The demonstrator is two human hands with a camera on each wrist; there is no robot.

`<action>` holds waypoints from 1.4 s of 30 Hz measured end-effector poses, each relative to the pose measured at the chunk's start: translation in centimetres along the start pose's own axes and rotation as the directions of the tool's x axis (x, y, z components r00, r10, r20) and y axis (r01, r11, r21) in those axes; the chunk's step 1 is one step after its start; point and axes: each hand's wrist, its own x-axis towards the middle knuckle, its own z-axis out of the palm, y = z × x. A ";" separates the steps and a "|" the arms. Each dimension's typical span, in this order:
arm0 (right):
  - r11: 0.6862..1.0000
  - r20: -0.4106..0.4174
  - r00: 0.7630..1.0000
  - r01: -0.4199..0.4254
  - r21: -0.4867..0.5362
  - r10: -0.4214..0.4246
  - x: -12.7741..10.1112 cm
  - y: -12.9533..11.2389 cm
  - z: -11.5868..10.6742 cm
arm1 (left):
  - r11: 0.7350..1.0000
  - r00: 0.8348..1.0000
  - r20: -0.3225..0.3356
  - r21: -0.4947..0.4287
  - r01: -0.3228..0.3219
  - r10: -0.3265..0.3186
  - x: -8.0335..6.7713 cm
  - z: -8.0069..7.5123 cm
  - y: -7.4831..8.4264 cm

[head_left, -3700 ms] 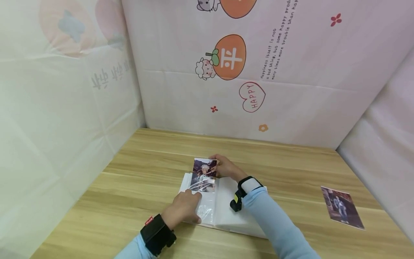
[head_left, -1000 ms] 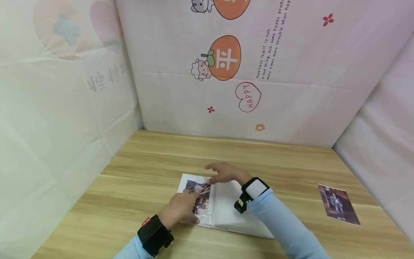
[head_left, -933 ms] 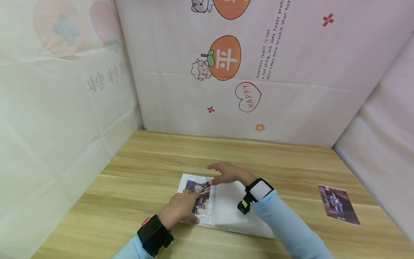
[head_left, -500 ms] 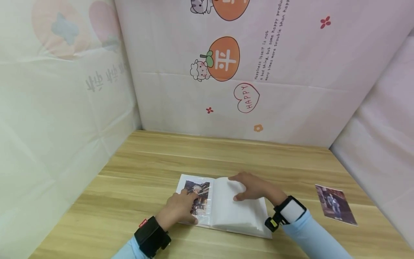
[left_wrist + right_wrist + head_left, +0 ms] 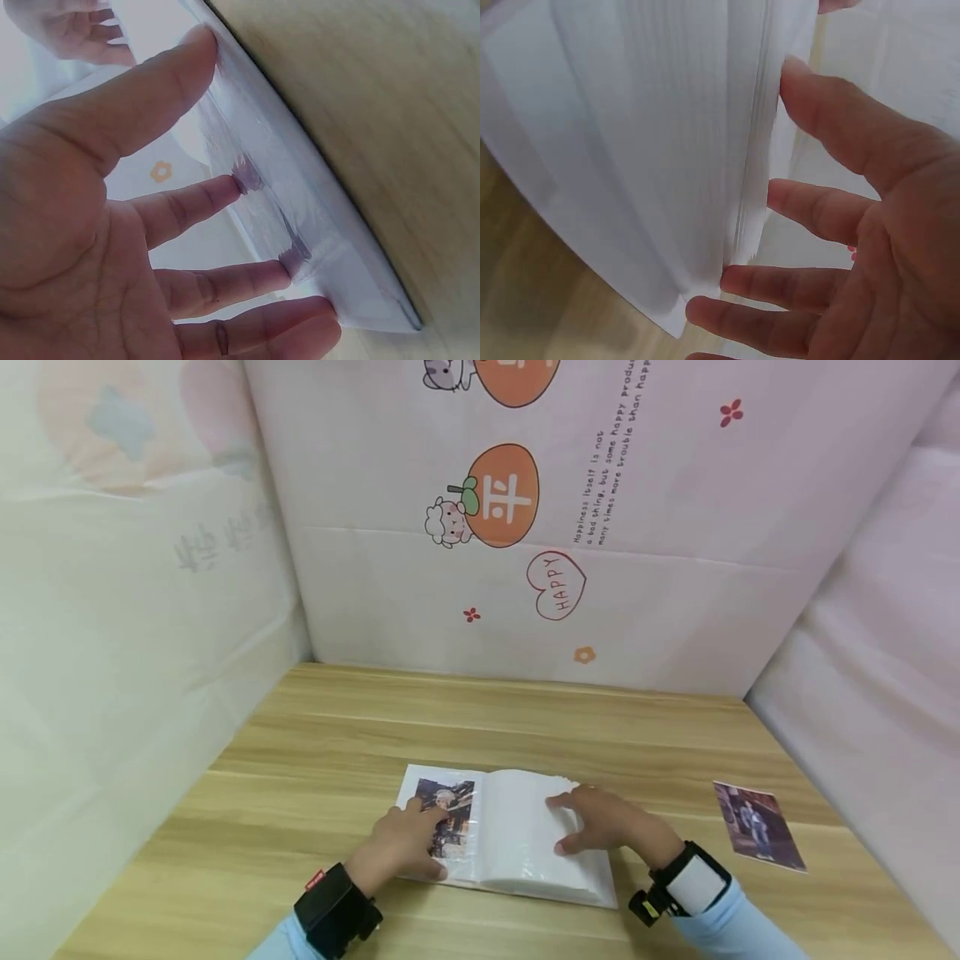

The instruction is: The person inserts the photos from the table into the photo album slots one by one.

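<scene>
A photo album with white pages lies spread on the wooden table in the head view. Its left page bears a photo under a clear plastic sleeve, partly covered by my left hand. That hand's spread fingertips press on the left page; the left wrist view shows the thumb and fingers touching the plastic. My right hand lies over the outer part of the right page. In the right wrist view, its fairly straight fingers touch the edge of the thick page stack.
A loose photo of a standing person lies on the table to the right of the album. White cloth with printed fruit and lettering hangs behind the table and at both sides.
The photo sticking out of the album's top has slid down into the left sleeve. My right hand has left that photo and moved right onto the right page; my left hand stays on the left page.
</scene>
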 end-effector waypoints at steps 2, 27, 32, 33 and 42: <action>1.000 -0.012 1.000 0.000 -0.005 0.000 0.0 0.1 0.4 | 1.000 1.000 0.001 -0.006 0.002 -0.002 -0.1 0.0 0.0; 0.999 -0.078 0.997 0.016 0.041 -0.013 -1.2 1.5 1.4 | 0.915 0.914 -0.061 -0.011 -0.403 0.401 0.0 0.8 4.0; 0.998 -0.071 0.997 -0.003 0.059 0.007 -1.4 1.5 1.3 | 0.854 0.860 0.000 0.115 -0.508 0.511 0.5 1.4 5.2; 0.998 -0.070 0.998 -0.003 0.059 0.007 -1.5 1.5 1.2 | 0.843 0.853 0.018 0.141 -0.519 0.522 0.6 1.5 5.4; 0.996 -0.058 0.998 -0.016 0.087 0.021 -1.8 1.6 1.3 | 0.852 0.870 0.095 0.178 -0.493 0.484 0.5 1.4 6.3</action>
